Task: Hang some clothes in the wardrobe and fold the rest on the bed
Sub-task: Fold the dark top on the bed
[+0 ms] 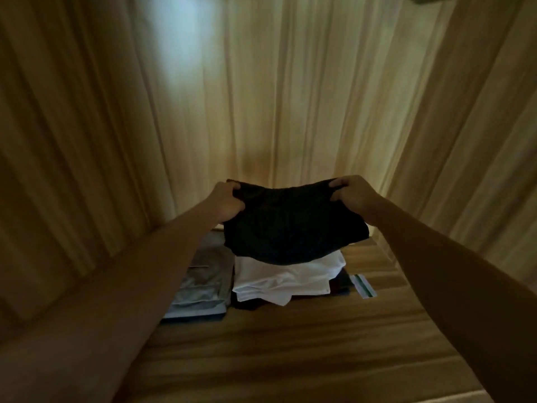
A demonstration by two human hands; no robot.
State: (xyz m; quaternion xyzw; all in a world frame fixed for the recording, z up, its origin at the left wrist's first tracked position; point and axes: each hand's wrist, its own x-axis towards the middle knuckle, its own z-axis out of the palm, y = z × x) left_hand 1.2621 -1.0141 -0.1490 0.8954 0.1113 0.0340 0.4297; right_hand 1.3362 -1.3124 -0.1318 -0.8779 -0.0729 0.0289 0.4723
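Mid-frame, left hand point(228, 200) and right hand point(350, 191) each pinch the black garment point(290, 225) in a closed grip; lower it squarely onto the white stack point(284, 279)

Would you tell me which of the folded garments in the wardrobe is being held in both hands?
The black garment, gripped by the left hand and right hand; the white garment beneath it lies untouched.

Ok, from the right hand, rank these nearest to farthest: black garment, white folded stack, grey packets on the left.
1. black garment: gripped in the right hand.
2. white folded stack: directly below the garment.
3. grey packets: far left of the shelf.
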